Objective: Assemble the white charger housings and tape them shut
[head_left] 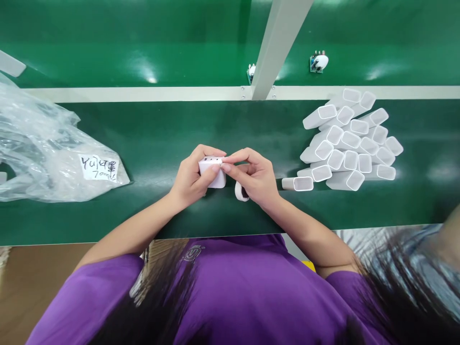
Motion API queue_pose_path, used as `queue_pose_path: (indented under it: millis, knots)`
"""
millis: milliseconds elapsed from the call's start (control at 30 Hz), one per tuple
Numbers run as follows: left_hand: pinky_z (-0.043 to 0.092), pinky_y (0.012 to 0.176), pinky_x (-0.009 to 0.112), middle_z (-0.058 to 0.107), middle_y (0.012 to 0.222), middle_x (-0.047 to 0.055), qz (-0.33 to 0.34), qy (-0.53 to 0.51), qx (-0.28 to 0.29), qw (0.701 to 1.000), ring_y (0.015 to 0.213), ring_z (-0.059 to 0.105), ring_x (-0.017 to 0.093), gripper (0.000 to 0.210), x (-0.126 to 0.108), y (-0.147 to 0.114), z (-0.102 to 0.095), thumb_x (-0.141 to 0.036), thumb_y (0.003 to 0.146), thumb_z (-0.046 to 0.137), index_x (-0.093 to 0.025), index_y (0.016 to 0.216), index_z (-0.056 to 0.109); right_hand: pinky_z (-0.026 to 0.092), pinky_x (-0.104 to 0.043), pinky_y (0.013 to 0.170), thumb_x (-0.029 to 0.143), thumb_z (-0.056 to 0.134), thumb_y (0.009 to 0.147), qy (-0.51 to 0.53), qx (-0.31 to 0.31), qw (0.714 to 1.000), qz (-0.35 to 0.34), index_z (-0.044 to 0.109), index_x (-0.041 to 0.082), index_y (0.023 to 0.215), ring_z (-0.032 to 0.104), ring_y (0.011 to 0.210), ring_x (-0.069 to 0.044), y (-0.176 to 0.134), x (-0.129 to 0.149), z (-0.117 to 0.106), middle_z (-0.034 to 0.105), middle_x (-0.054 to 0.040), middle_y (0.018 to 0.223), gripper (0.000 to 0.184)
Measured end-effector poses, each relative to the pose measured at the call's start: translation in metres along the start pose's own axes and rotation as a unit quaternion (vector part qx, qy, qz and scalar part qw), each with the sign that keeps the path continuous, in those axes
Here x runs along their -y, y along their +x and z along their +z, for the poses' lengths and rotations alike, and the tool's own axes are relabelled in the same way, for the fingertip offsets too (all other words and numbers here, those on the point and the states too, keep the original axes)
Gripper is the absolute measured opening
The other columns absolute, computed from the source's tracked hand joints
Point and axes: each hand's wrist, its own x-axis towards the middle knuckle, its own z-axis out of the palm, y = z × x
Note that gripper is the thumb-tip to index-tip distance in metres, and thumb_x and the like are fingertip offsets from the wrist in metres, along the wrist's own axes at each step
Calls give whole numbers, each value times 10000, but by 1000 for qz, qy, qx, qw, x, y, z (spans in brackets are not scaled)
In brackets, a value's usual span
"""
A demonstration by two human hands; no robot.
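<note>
White block (220,178) (right fingertips (226,167) at corner) between left thumb (206,178) and fingers (205,149)

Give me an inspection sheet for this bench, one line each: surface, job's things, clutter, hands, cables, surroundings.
Surface: green worktop, things lying at both sides.
Job's things: white block with dark slots in its upper face, held; small white piece by the right hand, partly hidden.
Clutter: clear plastic bag with a handwritten label at left; group of white open-ended sleeves at right.
Hands: left hand grips the block; right-hand fingers touch its right corner, any pinched part unclear.
Cables: nothing seen.
Surroundings: pale rail and post behind; small part beyond the rail; blurred person at the right edge.
</note>
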Motion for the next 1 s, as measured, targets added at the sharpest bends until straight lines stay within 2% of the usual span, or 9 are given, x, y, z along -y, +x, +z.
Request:
queue_pose_path:
  millis: [133, 533, 700, 767, 867, 1000]
  knots:
    - [469, 542, 263, 710, 840, 44, 12, 18, -8, 1000, 636, 612, 137, 356, 4, 0, 1, -524, 962, 541, -192, 1008, 662, 271, -225, 416, 511, 788, 805, -7, 0, 1000, 7, 697, 221, 846, 423, 482, -52, -1, 0, 0, 541, 43, 667, 307]
    - [495, 579, 261, 709, 831, 31, 65, 32, -24, 997, 674, 644, 135, 288, 8, 1, 3, -465, 969, 542, -202, 961, 657, 242, -221, 416, 333, 726, 867, -64, -7, 997, -40, 705, 187, 843, 382, 440, -29, -4, 3, 2, 626, 37, 696, 149]
    - [525, 605, 289, 714, 838, 37, 64, 42, -29, 997, 700, 656, 154, 263, 9, 0, 5, -456, 966, 537, -219, 956, 648, 235, -225, 413, 370, 724, 869, -82, -15, 996, -37, 708, 193, 840, 367, 447, -35, -5, 3, 2, 624, 30, 701, 180]
    - [538, 633, 306, 717, 855, 45, 50, 51, -27, 997, 728, 664, 166, 266, 10, -1, 5, -470, 965, 531, -228, 957, 642, 225, -233, 408, 398, 723, 869, -89, -18, 996, -19, 709, 203, 836, 354, 443, -42, -4, 3, 2, 614, 27, 690, 198]
    - [542, 635, 331, 703, 866, 58, 1, 59, -4, 998, 731, 655, 183, 394, 14, 1, 3, -597, 950, 482, -229, 968, 623, 202, -239, 405, 434, 734, 856, -80, -21, 997, 2, 704, 213, 823, 316, 431, -46, -2, 1, 3, 575, 41, 636, 225]
    - [516, 541, 311, 660, 870, 39, -68, -14, 48, 996, 680, 643, 179, 471, 21, 4, -2, -688, 900, 477, -247, 1057, 524, 238, -225, 423, 429, 740, 842, -12, -13, 1000, 9, 715, 212, 914, 366, 464, -45, 5, 0, 0, 637, 33, 732, 230]
